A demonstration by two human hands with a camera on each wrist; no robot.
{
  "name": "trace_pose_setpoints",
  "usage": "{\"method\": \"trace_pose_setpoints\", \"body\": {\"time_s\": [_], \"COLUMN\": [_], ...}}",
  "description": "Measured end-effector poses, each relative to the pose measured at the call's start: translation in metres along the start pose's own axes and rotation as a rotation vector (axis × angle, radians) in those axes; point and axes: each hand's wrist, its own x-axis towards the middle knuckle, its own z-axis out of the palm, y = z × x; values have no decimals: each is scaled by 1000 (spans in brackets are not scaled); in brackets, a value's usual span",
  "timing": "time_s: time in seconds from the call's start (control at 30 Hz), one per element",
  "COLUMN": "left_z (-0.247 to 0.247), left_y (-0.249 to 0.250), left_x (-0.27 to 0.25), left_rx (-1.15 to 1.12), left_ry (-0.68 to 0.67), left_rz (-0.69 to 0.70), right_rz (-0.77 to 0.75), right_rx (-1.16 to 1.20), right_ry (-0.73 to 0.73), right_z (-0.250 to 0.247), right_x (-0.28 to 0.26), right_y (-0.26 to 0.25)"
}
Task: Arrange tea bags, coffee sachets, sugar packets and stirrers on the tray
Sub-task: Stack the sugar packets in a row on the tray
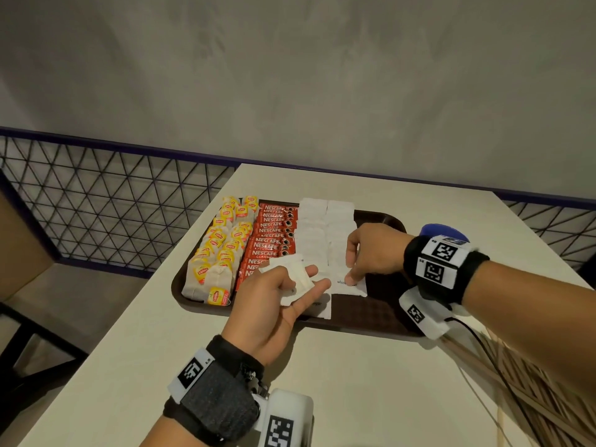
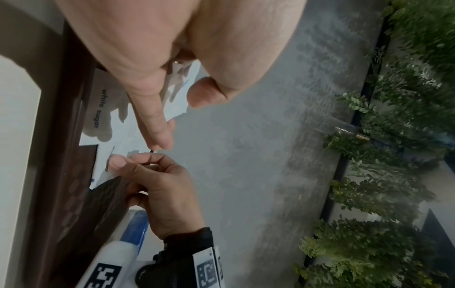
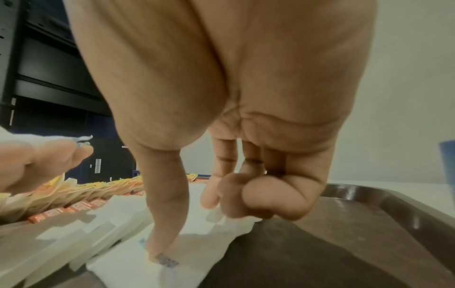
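Observation:
A brown tray [image 1: 380,311] holds yellow-tagged tea bags [image 1: 222,246] on its left side. Red coffee sachets [image 1: 274,243] fill the middle, and two columns of white sugar packets [image 1: 325,227] lie to their right. My left hand [image 1: 300,279] hovers over the tray's near side and grips a few loose sugar packets [image 1: 298,287] under its thumb. My right hand [image 1: 351,266] presses its thumb and index finger flat on the nearest sugar packet [image 1: 356,289] of the right column. Its other fingers are curled. In the right wrist view the thumb tip [image 3: 160,251] sits on that packet's print.
Wooden stirrers [image 1: 522,391] lie on the cream table under my right forearm. A blue cup [image 1: 442,230] stands behind my right wrist, off the tray. The tray's right part [image 3: 320,253] is bare. A wire mesh fence [image 1: 113,204] runs past the table's left edge.

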Motion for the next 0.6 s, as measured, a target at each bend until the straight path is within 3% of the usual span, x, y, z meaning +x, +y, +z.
{"method": "trace_pose_setpoints", "body": {"time_s": [0.1, 0.27, 0.4, 0.6], "left_z": [-2, -1, 1, 1], "left_y": [-2, -3, -4, -7], "left_x": [1, -3, -6, -5], "left_rx": [-8, 60, 250, 362], "left_ry": [-38, -186, -195, -119], "left_rz": [-12, -18, 28, 84], "right_rz": [-47, -169, -281, -218], "right_rx": [65, 583, 535, 600], "right_ry": [108, 121, 122, 22], "right_z": [-7, -20, -19, -22], "right_x": [-11, -43, -66, -82], "right_y": [-5, -27, -34, -25]}}
